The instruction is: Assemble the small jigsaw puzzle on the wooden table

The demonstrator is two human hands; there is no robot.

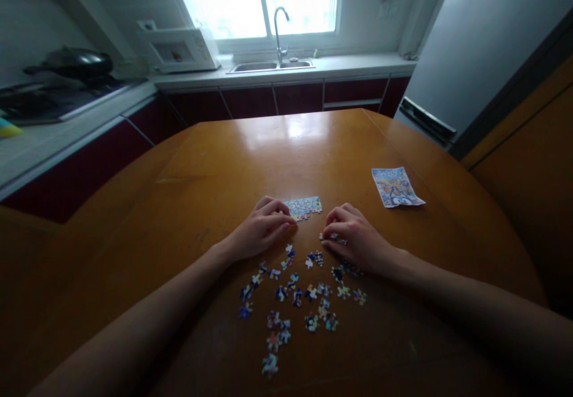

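A partly joined jigsaw puzzle (307, 206), pale blue and white, lies flat on the wooden table (215, 164). At its left edge rests my left hand (268, 225), fingers curled together against it; the fingertips partly cover that corner. My right hand (351, 236) is closed just right of the puzzle, thumb and forefinger pinching a small puzzle piece (321, 237). A few pieces show under the right hand's fingers, partly hidden. Many loose jigsaw pieces (297, 297) in blue, white and yellow are scattered nearer to me, between my forearms.
A creased printed picture sheet (396, 187) lies on the table to the right. Beyond the table are a counter with a sink (255, 67), a tap (278, 33), a white microwave (179, 51) and a black pan (76, 62) on the stove. A grey fridge (483, 45) stands at right.
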